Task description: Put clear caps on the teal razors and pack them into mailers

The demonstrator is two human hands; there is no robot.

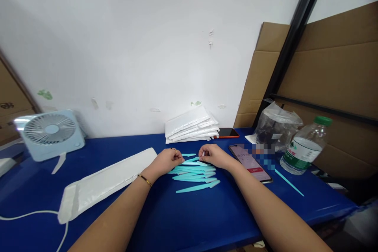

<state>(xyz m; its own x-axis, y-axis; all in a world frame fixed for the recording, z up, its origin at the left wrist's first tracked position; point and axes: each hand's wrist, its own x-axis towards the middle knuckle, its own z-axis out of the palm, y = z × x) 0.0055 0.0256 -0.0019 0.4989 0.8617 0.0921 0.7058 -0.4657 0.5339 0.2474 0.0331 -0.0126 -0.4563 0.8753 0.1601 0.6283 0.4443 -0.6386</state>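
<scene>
Nothing surely legible: bottle label (pixel 304 149), phone screen digits (pixel 242 155), carton print (pixel 6 105) too small or blurred.

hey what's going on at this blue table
A person has both bare hands at a loose pile of slim turquoise plastic sticks on the blue table. The left hand is at the pile's left side, the right hand at its right; whether either grips a stick is hard to tell. A long white padded envelope lies to the left, and a stack of white envelopes sits behind, near the wall.
</scene>
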